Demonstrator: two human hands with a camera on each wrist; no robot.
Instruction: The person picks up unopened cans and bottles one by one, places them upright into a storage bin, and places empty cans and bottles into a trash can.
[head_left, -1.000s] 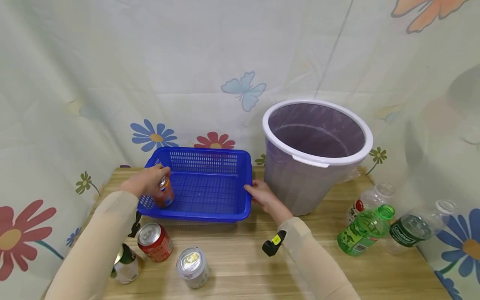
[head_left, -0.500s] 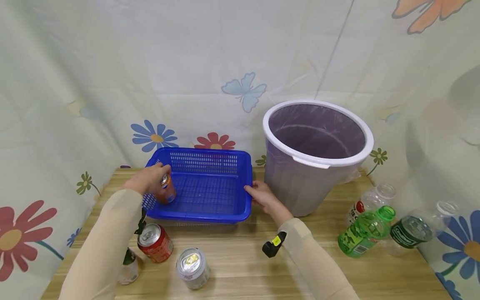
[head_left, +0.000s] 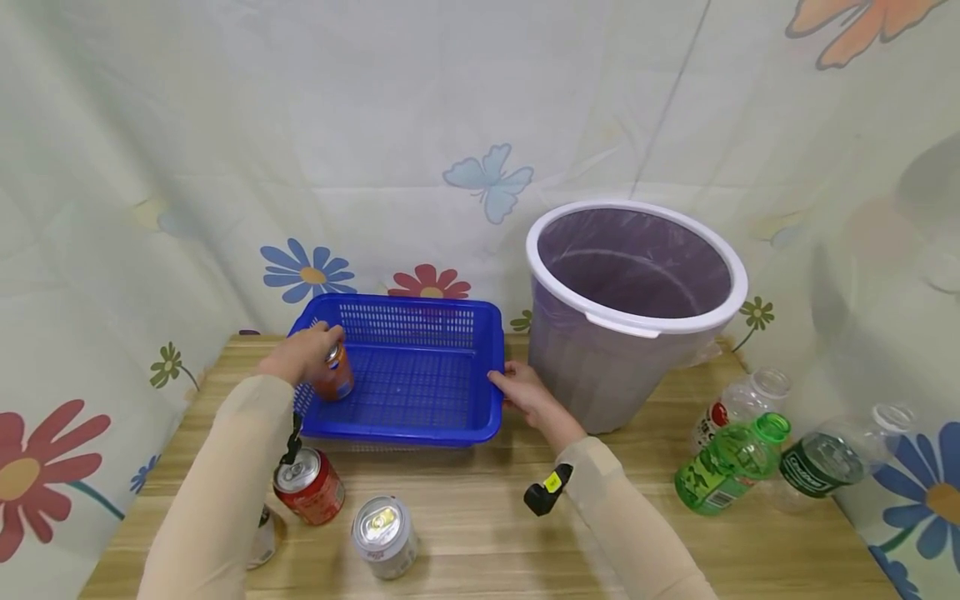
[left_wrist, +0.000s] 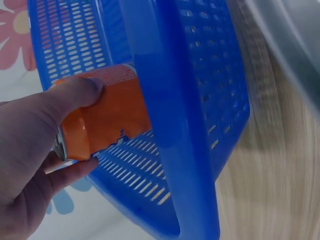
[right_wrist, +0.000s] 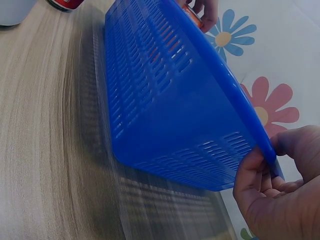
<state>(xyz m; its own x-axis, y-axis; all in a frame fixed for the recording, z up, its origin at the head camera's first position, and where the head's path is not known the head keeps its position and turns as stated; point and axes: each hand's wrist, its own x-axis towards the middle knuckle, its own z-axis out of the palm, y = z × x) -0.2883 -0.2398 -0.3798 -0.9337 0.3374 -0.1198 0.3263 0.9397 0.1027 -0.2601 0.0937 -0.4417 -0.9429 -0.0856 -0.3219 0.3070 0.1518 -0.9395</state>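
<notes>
An orange soda can [head_left: 335, 377] stands inside the left end of a blue plastic basket [head_left: 420, 434]. My left hand [head_left: 302, 353] grips the can near its top; in the left wrist view the thumb lies along the orange can [left_wrist: 115, 112] and fingers show on its other side. At the basket's right end my right hand [head_left: 527, 392] pinches the rim, thumb on top, fingers curled beneath, as the right wrist view shows at the hand [right_wrist: 280, 185]. A red can [head_left: 311, 487] and a silver-white can [head_left: 385, 537] stand in front of the basket.
Behind my left sleeve another can [head_left: 264, 537] is partly hidden. A large bin [head_left: 600, 383] with a white rim and a liner stands right of the basket. Farther right are a green bottle [head_left: 731, 467], a clear bottle with a red-and-white label [head_left: 738, 404] and a green-labelled clear bottle [head_left: 832, 454].
My left hand and the orange can have shifted slightly right and away from me within the basket. The right hand stays on the rim, and the basket looks about still.
</notes>
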